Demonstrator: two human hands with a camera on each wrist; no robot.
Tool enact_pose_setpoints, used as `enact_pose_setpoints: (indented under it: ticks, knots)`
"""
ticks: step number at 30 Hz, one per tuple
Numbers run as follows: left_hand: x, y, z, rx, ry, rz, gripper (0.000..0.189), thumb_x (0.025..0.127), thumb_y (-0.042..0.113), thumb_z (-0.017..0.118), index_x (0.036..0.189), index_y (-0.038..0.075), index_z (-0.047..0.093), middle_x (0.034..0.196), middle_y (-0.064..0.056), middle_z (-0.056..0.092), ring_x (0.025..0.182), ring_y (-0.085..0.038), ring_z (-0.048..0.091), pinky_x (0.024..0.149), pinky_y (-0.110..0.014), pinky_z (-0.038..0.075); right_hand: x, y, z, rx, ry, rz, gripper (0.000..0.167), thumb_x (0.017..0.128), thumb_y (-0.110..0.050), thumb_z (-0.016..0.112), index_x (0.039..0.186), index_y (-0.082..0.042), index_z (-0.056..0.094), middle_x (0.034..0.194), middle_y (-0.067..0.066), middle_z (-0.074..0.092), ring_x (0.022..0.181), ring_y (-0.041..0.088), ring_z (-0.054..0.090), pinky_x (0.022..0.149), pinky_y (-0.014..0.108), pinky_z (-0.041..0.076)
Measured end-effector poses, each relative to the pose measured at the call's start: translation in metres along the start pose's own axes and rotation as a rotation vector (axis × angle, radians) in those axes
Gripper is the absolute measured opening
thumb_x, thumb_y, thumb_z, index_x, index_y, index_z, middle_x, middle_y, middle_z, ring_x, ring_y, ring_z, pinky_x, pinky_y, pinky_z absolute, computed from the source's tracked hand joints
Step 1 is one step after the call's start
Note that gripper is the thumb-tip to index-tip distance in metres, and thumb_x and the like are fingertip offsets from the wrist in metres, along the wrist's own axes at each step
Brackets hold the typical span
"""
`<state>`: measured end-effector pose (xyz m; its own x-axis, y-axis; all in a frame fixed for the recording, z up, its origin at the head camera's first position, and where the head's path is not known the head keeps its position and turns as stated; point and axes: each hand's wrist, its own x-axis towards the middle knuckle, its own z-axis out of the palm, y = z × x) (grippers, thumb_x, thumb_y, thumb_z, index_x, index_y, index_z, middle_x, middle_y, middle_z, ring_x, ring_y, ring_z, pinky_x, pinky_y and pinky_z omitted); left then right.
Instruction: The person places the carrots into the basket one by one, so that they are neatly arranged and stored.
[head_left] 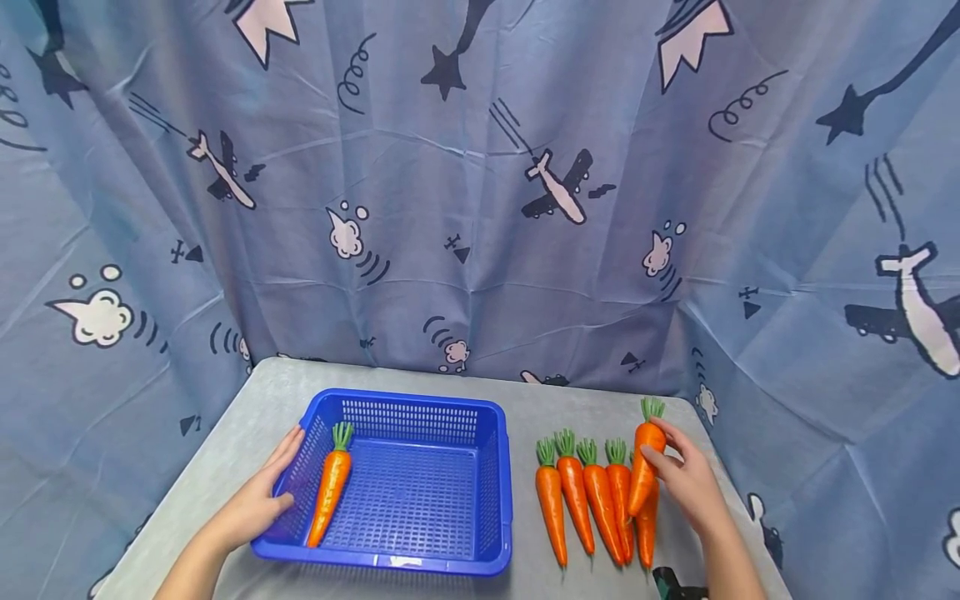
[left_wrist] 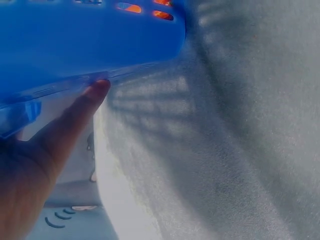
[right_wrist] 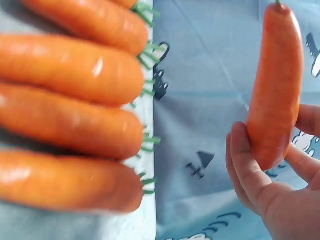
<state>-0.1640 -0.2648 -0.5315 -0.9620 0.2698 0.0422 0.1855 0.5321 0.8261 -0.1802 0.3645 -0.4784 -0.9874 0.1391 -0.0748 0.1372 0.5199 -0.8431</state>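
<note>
My right hand [head_left: 692,482] pinches an orange carrot [head_left: 642,468] with a short green top, thumb on one side and fingers on the other. This carrot [right_wrist: 276,85] is raised over the right end of a row of several carrots [head_left: 550,504] on the table. To the left, my left hand [head_left: 251,504] rests against the left side of a blue plastic basket [head_left: 491,500], its fingers extended along the outside. A finger [left_wrist: 82,107] touches the basket's outer wall in the left wrist view. One carrot [head_left: 330,496] lies inside the basket, along its left side.
A grey table [head_left: 288,379] bears the basket and the carrot row. Behind and beside it hangs a blue curtain [head_left: 405,208] printed with planes and stars. A small dark object [head_left: 667,583] shows by the right forearm at the front edge.
</note>
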Motion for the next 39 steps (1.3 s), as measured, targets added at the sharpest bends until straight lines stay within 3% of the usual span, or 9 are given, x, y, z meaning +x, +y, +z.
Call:
enact_pose_setpoints:
  ticks: [4,15,20,23,26,31,39]
  knots:
    - [0.0,0.001,-0.001,-0.003,-0.004,-0.009,0.093,0.082,-0.01,0.057,0.163,0.012,0.017,0.171,-0.014,0.0,0.153,-0.049,0.001,0.117,-0.031,0.002,-0.001,-0.011,0.005,0.056,-0.015,-0.033,0.063,0.104,-0.028,0.053,0.16,-0.014,0.029,0.156,0.026,0.032,0.119,0.029,0.062,0.083,0.021,0.055]
    - [-0.001,0.002,0.001,-0.023,-0.002,0.019,0.093,0.08,-0.012,0.056,0.162,0.008,0.017,0.17,-0.017,0.001,0.151,-0.052,0.001,0.098,0.003,0.005,0.002,-0.036,0.019,0.089,-0.023,-0.046,0.062,0.104,-0.028,0.053,0.16,-0.019,0.03,0.158,0.022,0.033,0.126,0.035,0.058,0.092,0.027,0.055]
    - [-0.001,0.002,0.002,-0.034,-0.016,0.009,0.093,0.081,-0.012,0.056,0.163,0.009,0.016,0.17,-0.016,-0.001,0.152,-0.05,-0.001,0.099,0.002,0.004,0.003,-0.049,0.027,0.128,-0.026,-0.062,0.062,0.102,-0.028,0.057,0.159,-0.02,0.032,0.158,0.021,0.033,0.124,0.032,0.06,0.094,0.031,0.056]
    - [-0.002,0.003,0.0,-0.037,-0.013,-0.012,0.093,0.082,-0.011,0.056,0.163,0.011,0.015,0.171,-0.014,-0.001,0.153,-0.049,-0.001,0.111,-0.012,0.002,0.007,-0.057,0.035,0.167,-0.045,-0.094,0.062,0.101,-0.026,0.059,0.158,-0.019,0.035,0.158,0.02,0.034,0.116,0.024,0.065,0.09,0.027,0.056]
    - [-0.004,0.004,-0.003,-0.037,-0.009,-0.025,0.093,0.082,-0.011,0.056,0.163,0.012,0.015,0.171,-0.014,-0.001,0.153,-0.049,-0.001,0.113,-0.017,0.001,0.011,-0.064,0.045,0.196,-0.068,-0.135,0.062,0.1,-0.024,0.062,0.157,-0.017,0.036,0.157,0.02,0.035,0.106,0.017,0.068,0.085,0.024,0.056]
    - [-0.004,0.002,-0.003,-0.039,-0.019,-0.005,0.094,0.082,-0.012,0.055,0.163,0.01,0.013,0.17,-0.016,-0.003,0.152,-0.051,-0.002,0.099,0.002,0.002,0.015,-0.077,0.06,0.242,-0.093,-0.176,0.062,0.098,-0.021,0.065,0.154,-0.015,0.039,0.154,0.019,0.038,0.1,0.016,0.069,0.084,0.024,0.057]
    - [-0.001,0.002,-0.001,-0.048,-0.021,0.005,0.094,0.082,-0.013,0.055,0.163,0.01,0.014,0.171,-0.015,-0.003,0.152,-0.051,-0.002,0.097,0.004,0.004,0.014,-0.097,0.078,0.288,-0.134,-0.211,0.061,0.097,-0.018,0.066,0.153,-0.018,0.042,0.154,0.016,0.039,0.105,0.024,0.067,0.083,0.025,0.057]
